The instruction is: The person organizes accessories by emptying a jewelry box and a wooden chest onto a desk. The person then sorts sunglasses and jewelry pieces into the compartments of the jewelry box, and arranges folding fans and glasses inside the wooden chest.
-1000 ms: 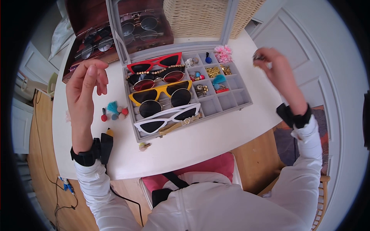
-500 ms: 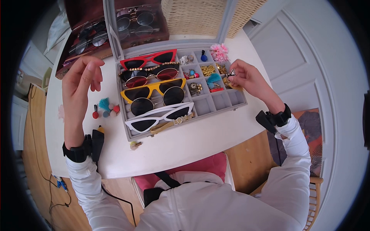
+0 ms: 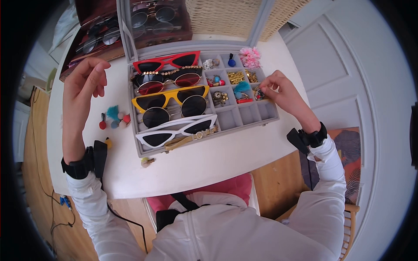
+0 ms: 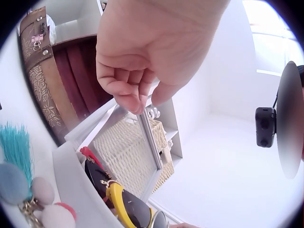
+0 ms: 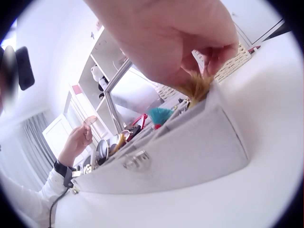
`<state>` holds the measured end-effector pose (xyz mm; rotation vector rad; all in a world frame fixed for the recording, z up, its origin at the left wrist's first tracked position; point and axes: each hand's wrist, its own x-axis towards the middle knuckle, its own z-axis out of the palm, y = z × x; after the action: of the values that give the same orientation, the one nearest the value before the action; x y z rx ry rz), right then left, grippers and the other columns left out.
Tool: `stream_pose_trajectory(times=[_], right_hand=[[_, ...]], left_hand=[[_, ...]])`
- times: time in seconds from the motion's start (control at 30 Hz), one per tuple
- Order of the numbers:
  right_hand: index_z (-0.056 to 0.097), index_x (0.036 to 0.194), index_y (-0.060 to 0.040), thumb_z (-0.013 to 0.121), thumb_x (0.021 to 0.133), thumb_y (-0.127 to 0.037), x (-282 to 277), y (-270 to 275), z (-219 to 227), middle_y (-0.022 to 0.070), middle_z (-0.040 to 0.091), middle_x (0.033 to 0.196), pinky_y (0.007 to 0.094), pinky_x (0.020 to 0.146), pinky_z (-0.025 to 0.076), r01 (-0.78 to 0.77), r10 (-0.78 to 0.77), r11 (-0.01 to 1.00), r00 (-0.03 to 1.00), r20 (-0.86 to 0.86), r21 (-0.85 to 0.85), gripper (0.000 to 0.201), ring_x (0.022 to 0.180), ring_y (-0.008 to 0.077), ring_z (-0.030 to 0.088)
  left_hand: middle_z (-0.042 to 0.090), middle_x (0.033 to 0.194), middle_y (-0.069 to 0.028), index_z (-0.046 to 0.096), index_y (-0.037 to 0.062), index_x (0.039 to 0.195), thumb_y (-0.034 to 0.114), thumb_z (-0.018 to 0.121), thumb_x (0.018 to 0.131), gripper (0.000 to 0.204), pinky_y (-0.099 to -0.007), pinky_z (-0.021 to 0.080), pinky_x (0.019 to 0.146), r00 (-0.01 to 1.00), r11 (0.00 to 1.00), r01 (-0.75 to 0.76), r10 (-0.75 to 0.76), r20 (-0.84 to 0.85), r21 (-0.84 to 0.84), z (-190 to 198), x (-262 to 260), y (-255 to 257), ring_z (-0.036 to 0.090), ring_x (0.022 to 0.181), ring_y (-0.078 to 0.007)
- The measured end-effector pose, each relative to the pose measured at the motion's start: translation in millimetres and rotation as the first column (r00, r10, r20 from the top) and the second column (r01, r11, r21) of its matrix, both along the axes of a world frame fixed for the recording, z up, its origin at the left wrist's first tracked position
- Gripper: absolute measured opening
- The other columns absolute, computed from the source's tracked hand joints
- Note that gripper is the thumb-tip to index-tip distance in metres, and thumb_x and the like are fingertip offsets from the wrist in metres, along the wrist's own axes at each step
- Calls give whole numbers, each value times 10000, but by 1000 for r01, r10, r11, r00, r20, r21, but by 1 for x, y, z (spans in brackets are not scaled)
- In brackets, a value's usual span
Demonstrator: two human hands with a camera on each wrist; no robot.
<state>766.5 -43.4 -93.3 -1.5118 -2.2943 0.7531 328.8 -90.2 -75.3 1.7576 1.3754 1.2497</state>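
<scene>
My right hand (image 3: 281,91) is at the right side of a grey jewellery box (image 3: 228,126). Its thumb and fingers pinch a tasselled trinket with a mustard-yellow tassel (image 5: 197,88), low over a compartment at the box's right edge; the fingers partly hide it. My left hand (image 3: 82,85) hovers left of the box, fingers loosely bent, with nothing visible in them. In the box lie red (image 3: 167,63), yellow (image 3: 170,99) and white (image 3: 176,132) sunglasses among others. Compartments beside them hold gold chains (image 3: 236,78), a turquoise tassel (image 3: 241,88) and a blue trinket (image 3: 231,62).
The box's clear lid (image 3: 226,19) stands raised behind it, near a wicker basket (image 3: 283,17). A dark red case of glasses (image 3: 93,54) sits at the back left. Tasselled and pompom trinkets (image 3: 114,114) lie left of the box; a small clip (image 3: 147,162) lies in front.
My right hand has come in from the right with the tasselled trinket and lowered it to the box's right-edge compartments. The left hand keeps its pose beside the box.
</scene>
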Motion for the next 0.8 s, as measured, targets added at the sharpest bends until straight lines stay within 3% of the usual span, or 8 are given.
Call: stream_pose_trajectory(times=[0.07,0.17,0.23,0.3,0.37,0.47,0.63,0.8], right_hand=[[546,878,-13,645,763,-41,-4,-3,-6,84,496,800,297,664,416,59,-71,982,996,57,181,155,716,207,481],[500,864,-39,672,712,7,1,2,-10,67,487,796,288,640,414,-16,7,962,999,32,273,233,694,184,472],[500,890,-47,672,728,-7,8,10,-19,30,469,790,266,621,404,-17,28,964,999,-36,266,240,687,133,447],[511,928,-54,670,763,-40,0,7,-8,-6,453,787,230,624,383,85,-68,974,994,-89,208,229,690,86,421],[523,965,-56,646,808,-78,10,11,-11,-18,464,800,201,639,365,135,-102,970,981,-165,204,201,689,64,413],[523,989,-45,622,835,-94,-1,4,-3,-7,487,820,197,665,366,212,-169,962,957,-235,171,189,688,62,421],[523,1022,-28,603,846,-87,-17,-13,5,2,523,865,205,699,375,120,-61,971,962,-265,209,203,696,61,430],[540,1014,-17,590,844,-53,-5,-16,10,6,551,929,212,725,386,110,-33,968,947,-320,226,180,698,58,444]], left_hand=[[506,666,28,593,32,939,210,514,932,195,-178,320,498,999,1000,-11,11,-39,-2,5,-2,-1,456,563,-36],[520,712,18,588,20,957,180,535,917,173,-182,360,527,996,999,-21,18,-89,-35,9,-14,-5,476,620,-39],[530,754,16,568,14,1009,108,542,897,148,-185,381,561,979,999,-20,10,-202,-50,-1,-28,-10,495,674,-52],[562,786,-6,583,36,997,65,584,852,148,-209,414,568,879,976,-67,-40,-476,-206,1,-33,-19,511,675,-66],[576,793,-35,604,30,964,52,624,808,159,-248,429,574,843,989,-99,22,-537,-114,-13,-36,-27,519,648,-112],[595,818,-65,608,21,958,62,642,790,176,-262,442,587,814,982,-100,-11,-580,-158,-27,-41,-35,546,657,-152],[599,772,-104,578,-16,876,57,654,762,155,-291,469,625,751,886,-228,-104,-652,-404,-25,-24,-43,588,690,-186],[612,766,-95,564,-14,860,38,635,774,123,-290,473,626,762,918,-220,-49,-646,-329,-26,-24,-43,595,677,-182]])
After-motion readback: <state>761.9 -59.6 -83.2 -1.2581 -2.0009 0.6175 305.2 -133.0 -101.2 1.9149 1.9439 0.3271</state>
